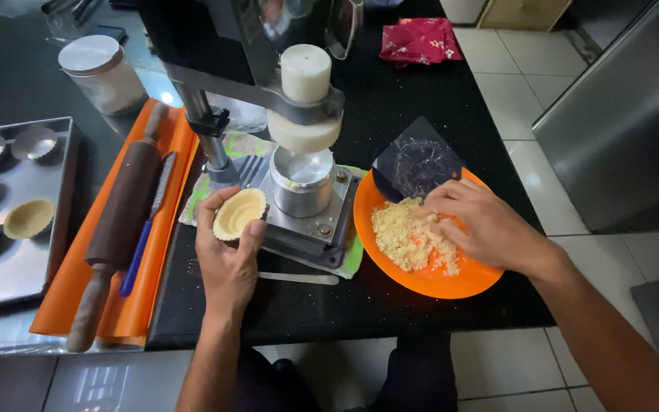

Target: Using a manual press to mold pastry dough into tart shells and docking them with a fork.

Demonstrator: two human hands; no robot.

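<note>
- Head view: left hand [226, 263] is grasping a round fluted tart shell [239, 213], its open mouth tilting up toward the camera, no long axis.
- Shell is sitting above the palm, pinched by thumb and fingertips, beside the press [303, 179] near the counter's [390, 99] front edge.
- Right hand [490, 229] is lying loosely curled, fingertips in crumbly dough [409, 240] on the orange plate [440, 284].
- Baking tray [24, 267] at the left edge is holding more shells.
</note>
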